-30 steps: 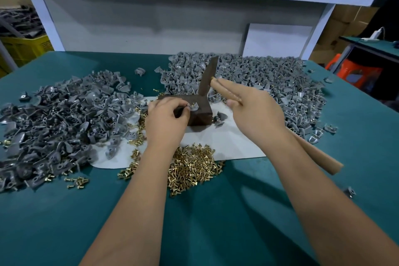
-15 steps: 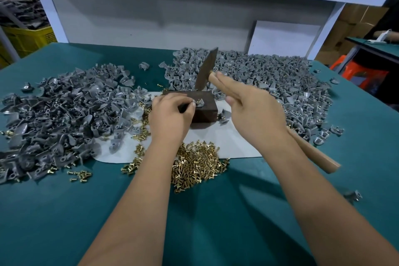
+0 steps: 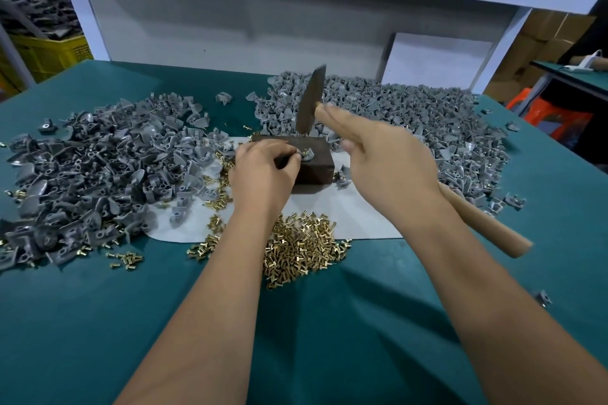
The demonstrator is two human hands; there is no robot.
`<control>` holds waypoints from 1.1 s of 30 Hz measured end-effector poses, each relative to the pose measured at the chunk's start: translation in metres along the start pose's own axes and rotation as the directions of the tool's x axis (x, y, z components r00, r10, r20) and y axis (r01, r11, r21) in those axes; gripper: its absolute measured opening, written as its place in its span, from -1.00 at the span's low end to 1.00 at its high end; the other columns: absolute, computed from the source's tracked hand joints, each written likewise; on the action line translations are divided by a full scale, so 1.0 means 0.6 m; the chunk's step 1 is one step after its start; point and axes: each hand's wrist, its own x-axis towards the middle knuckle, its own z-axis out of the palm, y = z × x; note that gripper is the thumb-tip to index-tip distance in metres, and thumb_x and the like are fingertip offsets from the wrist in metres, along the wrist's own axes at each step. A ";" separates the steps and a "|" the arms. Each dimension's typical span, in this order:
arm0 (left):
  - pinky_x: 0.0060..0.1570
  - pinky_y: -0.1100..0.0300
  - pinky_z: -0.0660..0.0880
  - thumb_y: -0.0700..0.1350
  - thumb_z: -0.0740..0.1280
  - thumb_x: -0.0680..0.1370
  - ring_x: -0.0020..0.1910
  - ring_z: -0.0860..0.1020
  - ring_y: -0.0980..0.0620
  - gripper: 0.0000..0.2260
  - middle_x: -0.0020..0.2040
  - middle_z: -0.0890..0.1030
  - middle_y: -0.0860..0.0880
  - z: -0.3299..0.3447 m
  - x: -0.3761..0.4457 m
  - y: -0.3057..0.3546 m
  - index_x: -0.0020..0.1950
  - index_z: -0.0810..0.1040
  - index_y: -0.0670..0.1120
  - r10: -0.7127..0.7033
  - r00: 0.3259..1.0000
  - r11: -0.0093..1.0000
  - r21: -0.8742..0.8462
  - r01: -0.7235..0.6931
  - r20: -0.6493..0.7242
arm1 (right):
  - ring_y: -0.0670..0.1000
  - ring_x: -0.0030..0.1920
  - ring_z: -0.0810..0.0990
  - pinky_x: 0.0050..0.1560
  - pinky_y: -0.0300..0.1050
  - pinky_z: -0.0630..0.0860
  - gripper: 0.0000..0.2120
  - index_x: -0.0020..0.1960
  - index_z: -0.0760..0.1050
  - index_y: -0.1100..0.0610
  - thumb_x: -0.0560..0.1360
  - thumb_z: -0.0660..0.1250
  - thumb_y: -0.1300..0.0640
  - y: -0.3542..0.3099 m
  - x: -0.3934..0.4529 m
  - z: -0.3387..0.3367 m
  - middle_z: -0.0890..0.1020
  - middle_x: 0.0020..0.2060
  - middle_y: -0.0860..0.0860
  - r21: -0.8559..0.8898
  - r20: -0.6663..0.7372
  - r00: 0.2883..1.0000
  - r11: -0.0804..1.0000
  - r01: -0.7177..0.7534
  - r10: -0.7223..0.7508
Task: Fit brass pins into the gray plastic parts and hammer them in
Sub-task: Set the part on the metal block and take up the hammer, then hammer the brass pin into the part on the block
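Observation:
A dark block (image 3: 316,164) stands on a white sheet (image 3: 362,220) mid-table. On its top lies a gray plastic part (image 3: 306,154) with a brass pin in it, pinched by my left hand (image 3: 263,174). My right hand (image 3: 385,168) grips the wooden handle of a hammer (image 3: 311,102), whose dark head is raised behind the block. A heap of loose brass pins (image 3: 299,250) lies in front of the sheet. Piles of gray parts sit at the left (image 3: 88,168) and at the back right (image 3: 411,115).
The table has a teal mat (image 3: 329,339). A white shelf frame and back panel (image 3: 230,20) close off the far edge. A yellow crate (image 3: 49,52) stands far left. At the far right stands another table (image 3: 575,76). Stray pins (image 3: 126,260) lie near the left pile.
The hammer head has lifted slightly above and behind the block. My left hand stays on the part atop the block. The view has shifted a little.

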 end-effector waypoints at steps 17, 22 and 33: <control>0.23 -0.01 0.34 0.04 0.36 0.54 0.29 0.34 0.05 -0.84 0.16 0.61 0.19 -0.001 0.001 0.002 0.06 0.69 0.09 -0.031 0.999 0.999 0.012 0.031 0.011 | 0.11 -0.09 0.63 -0.32 -0.15 0.31 -0.37 0.42 0.16 -0.40 0.55 0.24 0.17 -0.004 -0.001 0.004 0.65 0.02 -0.04 -0.127 0.010 1.000 0.992 -0.028 0.030; 0.23 -0.06 0.37 0.04 0.37 0.54 0.29 0.36 0.03 -0.85 0.15 0.62 0.18 -0.003 0.000 0.002 0.04 0.70 0.09 -0.022 1.000 1.000 0.006 0.022 0.000 | 0.10 -0.03 0.63 -0.28 -0.14 0.35 -0.36 0.42 0.14 -0.41 0.55 0.21 0.18 -0.002 -0.003 0.006 0.65 0.07 -0.05 -0.120 0.097 0.995 0.993 -0.017 0.029; 0.24 -0.06 0.36 0.04 0.39 0.54 0.27 0.38 0.03 -0.85 0.14 0.64 0.17 0.001 0.002 -0.001 0.04 0.70 0.08 -0.005 1.000 1.000 0.004 0.005 -0.014 | 0.15 -0.20 0.59 -0.32 -0.11 0.30 -0.35 0.42 0.04 -0.40 0.56 0.21 0.17 -0.005 -0.010 0.019 0.60 -0.05 0.02 -0.115 0.001 1.000 0.993 -0.013 0.014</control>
